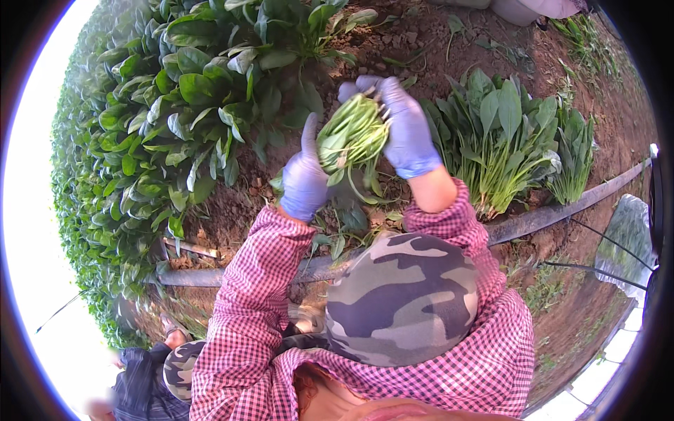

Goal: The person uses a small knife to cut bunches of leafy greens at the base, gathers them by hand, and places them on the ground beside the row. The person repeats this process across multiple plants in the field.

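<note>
A bunch of leafy greens, likely spinach, [354, 134] is held between my two gloved hands, stems and root ends towards the upper right. My left hand [306, 171], in a thin blue-violet glove, supports the bunch at its lower left, thumb pointing up. My right hand [403, 123], gloved alike, has its fingers curled round the root ends at the top and right. Some leaves hang below the bunch. Right of my right hand stands a pile of cut greens [500, 137], with a smaller bunch [570, 155] beside it.
Dense growing greens [184, 105] fill the left. A dark flat hose [558, 213] crosses the soil near my knees. A clear plastic bag [624, 244] lies at the right, by thin black cords. Pale containers [516, 11] stand at the top right. Another person [145, 381] is at the lower left.
</note>
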